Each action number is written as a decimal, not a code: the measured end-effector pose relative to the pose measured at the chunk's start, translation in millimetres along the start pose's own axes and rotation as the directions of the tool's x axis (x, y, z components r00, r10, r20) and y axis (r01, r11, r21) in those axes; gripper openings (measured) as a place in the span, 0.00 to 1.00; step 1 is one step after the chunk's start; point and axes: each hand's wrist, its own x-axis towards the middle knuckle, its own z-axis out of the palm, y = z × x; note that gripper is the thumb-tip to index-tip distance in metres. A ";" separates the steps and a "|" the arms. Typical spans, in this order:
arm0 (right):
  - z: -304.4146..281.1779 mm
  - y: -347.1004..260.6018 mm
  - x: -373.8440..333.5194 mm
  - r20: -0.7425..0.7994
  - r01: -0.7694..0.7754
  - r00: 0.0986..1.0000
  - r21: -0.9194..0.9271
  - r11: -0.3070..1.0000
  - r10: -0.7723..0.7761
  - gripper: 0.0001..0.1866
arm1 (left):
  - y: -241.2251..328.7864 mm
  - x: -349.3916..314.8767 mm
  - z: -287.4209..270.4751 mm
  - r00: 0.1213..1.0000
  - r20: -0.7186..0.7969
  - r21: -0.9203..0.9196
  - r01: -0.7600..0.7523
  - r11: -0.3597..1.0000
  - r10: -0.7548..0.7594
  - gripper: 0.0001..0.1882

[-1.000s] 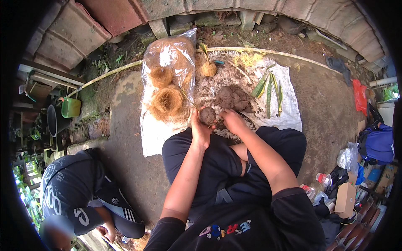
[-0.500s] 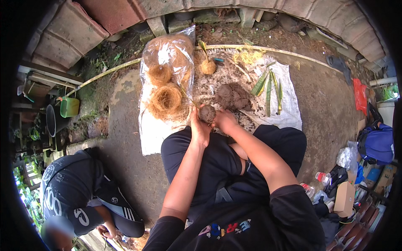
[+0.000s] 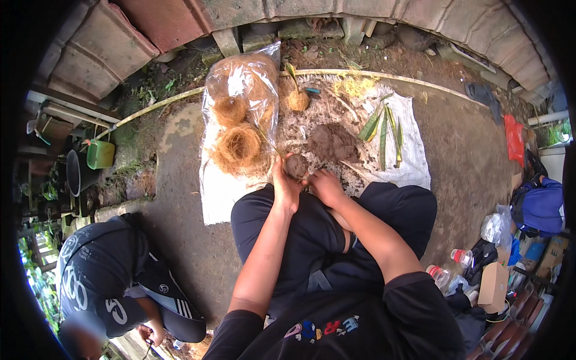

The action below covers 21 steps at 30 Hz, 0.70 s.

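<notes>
A round ball of dark mud (image 3: 295,166) rests in my left hand (image 3: 287,191), whose fingers wrap round its left side. A thin leaf or stem (image 3: 267,139) sticks out from the ball toward the upper left. Just right of the ball, my right hand (image 3: 327,187) is closed with fingertips curled down; what they pinch, if anything, is hidden. Beyond it lies a heap of dark wet soil (image 3: 333,143). Cut long green leaves (image 3: 384,132) with yellow edges lie to its right. A hollow nest of brown fibre (image 3: 239,147) sits left of my hands.
A white sack sheet (image 3: 414,159) lies under these things. On it are a clear bag of fibre (image 3: 245,72), a fibre-wrapped ball with a leaf (image 3: 297,101) and yellow strands (image 3: 355,84). Another person (image 3: 108,264) sits at the lower left. Bottles (image 3: 439,275) and a carton (image 3: 493,287) stand right.
My right hand has drawn slightly right and down, off the mud ball's side. The ball in my left hand appears slightly turned, with more of its top showing.
</notes>
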 end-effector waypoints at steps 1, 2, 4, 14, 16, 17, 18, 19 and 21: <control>-1.6 1.8 1.3 -0.067 -0.028 0.997 0.135 0.990 0.038 0.09 | -1.3 -0.5 -0.5 1.000 -0.004 0.001 -0.003 1.000 0.003 0.32; -4.2 5.5 4.7 -0.128 -0.046 0.988 0.270 0.962 0.083 0.10 | -2.2 -0.1 -0.8 1.000 0.003 0.002 -0.010 1.000 0.010 0.32; -17.3 8.0 11.6 -0.246 -0.054 0.956 0.391 0.919 0.161 0.12 | -3.6 1.6 -3.1 1.000 0.011 0.004 -0.025 1.000 0.025 0.33; -50.7 57.0 -16.7 -0.014 -0.214 0.791 0.930 0.298 0.612 0.06 | 1.2 -2.5 4.2 1.000 -0.028 0.030 0.006 1.000 -0.005 0.33; -44.3 62.5 -16.7 -0.094 -0.144 0.807 0.926 0.348 0.584 0.05 | 0.8 -2.9 4.7 1.000 -0.020 0.032 0.010 0.999 -0.009 0.33; -42.1 64.3 -17.1 -0.133 -0.109 0.812 0.922 0.371 0.568 0.05 | 0.3 -2.6 4.1 1.000 -0.014 0.031 0.012 0.999 -0.011 0.33; -39.7 65.5 -17.5 -0.124 -0.111 0.816 0.924 0.365 0.564 0.05 | -0.3 -1.9 3.3 1.000 -0.009 0.028 0.013 1.000 -0.013 0.34; -39.9 61.0 -15.0 -0.115 -0.113 0.823 0.927 0.358 0.556 0.06 | -0.3 -1.1 1.8 1.000 -0.006 0.026 0.012 1.000 -0.011 0.34; -40.7 51.6 -13.8 -0.040 -0.161 0.818 0.941 0.297 0.573 0.07 | -1.4 -0.3 -0.8 1.000 -0.013 0.027 0.009 1.000 -0.009 0.34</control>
